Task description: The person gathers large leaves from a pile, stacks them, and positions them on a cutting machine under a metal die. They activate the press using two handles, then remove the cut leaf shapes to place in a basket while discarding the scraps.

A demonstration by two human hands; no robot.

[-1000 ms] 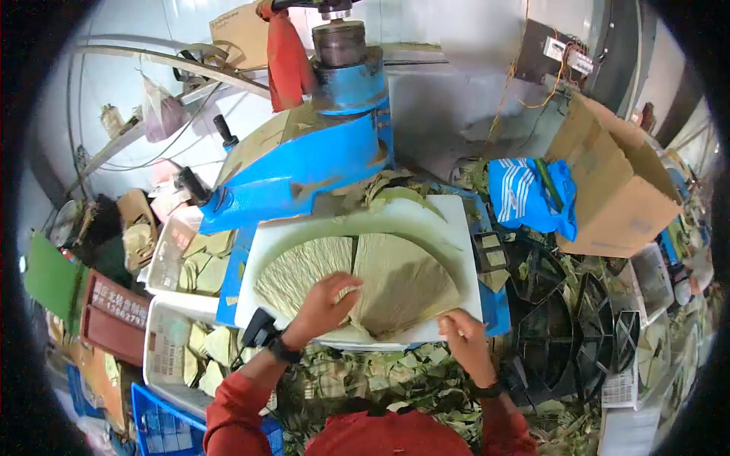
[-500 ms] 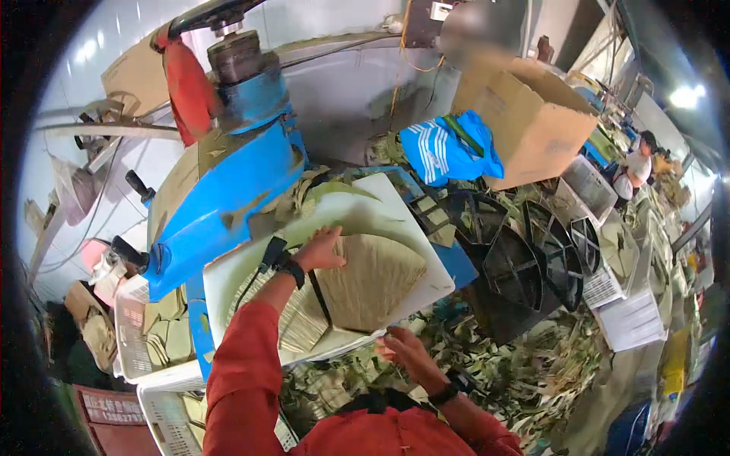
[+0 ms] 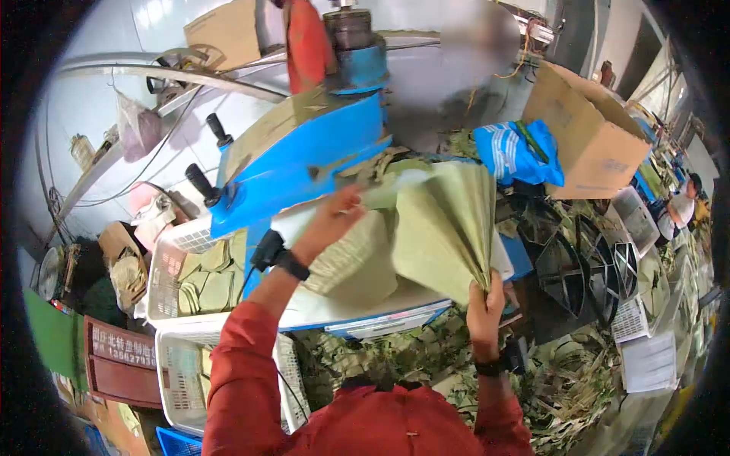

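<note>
Pinched at its lower corner in my right hand [image 3: 485, 308] is a stack of pale green, leaf-like sheets [image 3: 449, 228], wide at the top and fanned apart. The stack is tilted up over a white board [image 3: 304, 308]. My left hand [image 3: 334, 220], slightly blurred, is above a second stack of similar sheets [image 3: 353, 262] lying on the board. Its fingers look apart and hold nothing that I can see. A black strap and a small dark device [image 3: 268, 251] are on my left wrist.
A blue press arm [image 3: 304, 171] with black handles stands behind the board. White baskets [image 3: 171, 304] with cut sheets are at left. Black frames [image 3: 563, 262], a blue bag [image 3: 517, 152] and a cardboard box [image 3: 585, 129] are at right. Leaf scraps [image 3: 563, 387] cover the floor; another person [image 3: 680, 209] is far right.
My right hand has taken hold of one stack and lifted it off the board, fanning it. My left hand has come off that stack. The view has turned left.
</note>
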